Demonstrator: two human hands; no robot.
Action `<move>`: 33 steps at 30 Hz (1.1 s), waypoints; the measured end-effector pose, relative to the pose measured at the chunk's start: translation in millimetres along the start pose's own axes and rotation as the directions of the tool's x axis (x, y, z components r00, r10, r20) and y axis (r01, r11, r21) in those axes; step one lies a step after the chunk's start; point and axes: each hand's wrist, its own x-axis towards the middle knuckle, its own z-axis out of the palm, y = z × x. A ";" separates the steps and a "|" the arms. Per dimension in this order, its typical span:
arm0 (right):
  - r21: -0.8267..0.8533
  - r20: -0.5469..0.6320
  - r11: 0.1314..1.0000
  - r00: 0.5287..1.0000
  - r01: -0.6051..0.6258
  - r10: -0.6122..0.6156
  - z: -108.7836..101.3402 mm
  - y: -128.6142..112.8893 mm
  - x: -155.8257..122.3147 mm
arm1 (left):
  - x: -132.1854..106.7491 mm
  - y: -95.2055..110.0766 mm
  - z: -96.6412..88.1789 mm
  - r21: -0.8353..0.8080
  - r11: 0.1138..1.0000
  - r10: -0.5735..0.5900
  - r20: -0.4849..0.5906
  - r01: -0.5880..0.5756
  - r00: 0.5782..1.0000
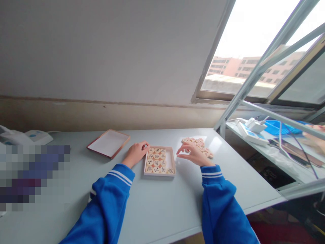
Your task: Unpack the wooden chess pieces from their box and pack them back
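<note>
A shallow square box (173, 156) lies on the desk, with rows of round wooden Chinese chess pieces (156, 156) bearing dark characters inside. Its right-hand column shows bare bottom, except for one piece at the near corner. My left hand (136, 153) has its fingers closed on the box's far left corner. Just right of the box hovers my right hand (194, 154), thumb and finger brought together in a pinch; whether a piece sits between them is hidden. Behind that hand, more chess pieces with reddish markings (207, 152) lie grouped on the desk, partly covered.
The box lid (109, 143) rests inside up at the back left. A metal frame (237, 98) rises at the desk's right edge. Beyond it, a side surface carries a power strip (251, 132), cables and a blue tray (279, 126). White devices (38, 137) stand at far left.
</note>
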 end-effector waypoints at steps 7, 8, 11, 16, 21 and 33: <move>-0.074 0.245 0.995 0.968 0.067 -0.047 18.1 -35.4 2.1 | 0.9 -2.1 1.2 -0.014 1.000 0.004 0.002 -0.004 1.000; -0.072 0.250 0.995 0.967 0.065 -0.045 18.7 -35.7 2.2 | 1.0 -2.3 1.3 -0.010 1.000 0.005 0.000 -0.005 1.000; -0.032 0.258 0.998 0.965 0.056 -0.046 17.8 -33.5 2.3 | 1.1 -2.8 1.7 0.006 1.000 0.014 -0.005 -0.014 1.000; 0.089 0.241 0.995 0.968 0.054 -0.074 16.9 -29.8 1.7 | 0.5 -1.8 1.2 0.020 1.000 0.015 -0.006 -0.015 1.000; 0.305 0.139 0.952 0.988 0.020 -0.065 12.1 -21.4 0.1 | 0.1 0.0 0.1 0.015 1.000 0.002 0.001 -0.002 1.000; -0.264 -0.215 0.899 0.930 -0.350 0.299 0.0 24.9 -11.0 | 1.6 -1.3 1.1 0.015 1.000 0.004 0.005 -0.004 1.000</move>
